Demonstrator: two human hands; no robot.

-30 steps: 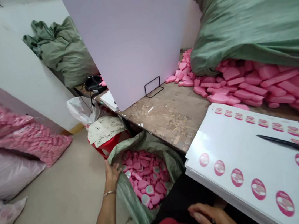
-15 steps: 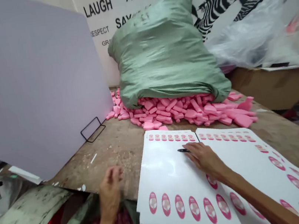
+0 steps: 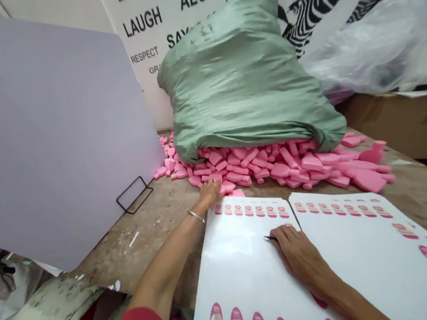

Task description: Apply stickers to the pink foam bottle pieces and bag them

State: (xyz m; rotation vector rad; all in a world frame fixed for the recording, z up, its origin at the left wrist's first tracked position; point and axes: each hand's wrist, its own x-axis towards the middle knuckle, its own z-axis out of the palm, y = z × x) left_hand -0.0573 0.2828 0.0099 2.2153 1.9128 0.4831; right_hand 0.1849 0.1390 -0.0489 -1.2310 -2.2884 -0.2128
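Note:
My left hand (image 3: 209,192) reaches across the table, its fingers on the front of a heap of pink foam pieces (image 3: 263,167). It seems to hold nothing. My right hand (image 3: 300,254) lies on a white printed sheet (image 3: 247,278) with a black marker (image 3: 270,238) pinched under its fingers, only the tip showing. Rows of pink oval labels run along the sheet's edges. A second such sheet (image 3: 370,243) adjoins it on the right. Behind the heap slumps a green woven sack (image 3: 244,75), its lower edge lying over the pieces.
A lilac board (image 3: 45,137) leans in a black wire stand (image 3: 134,195) on the worn wooden table (image 3: 148,234). A lettered wall (image 3: 183,9) rises behind. A plastic bag (image 3: 373,45) lies on a cardboard box (image 3: 405,126) at right.
The view has swung from the floor sack towards the table. My left hand has moved from the sack's mouth to the foam heap. My right hand has picked up the marker from the sheet.

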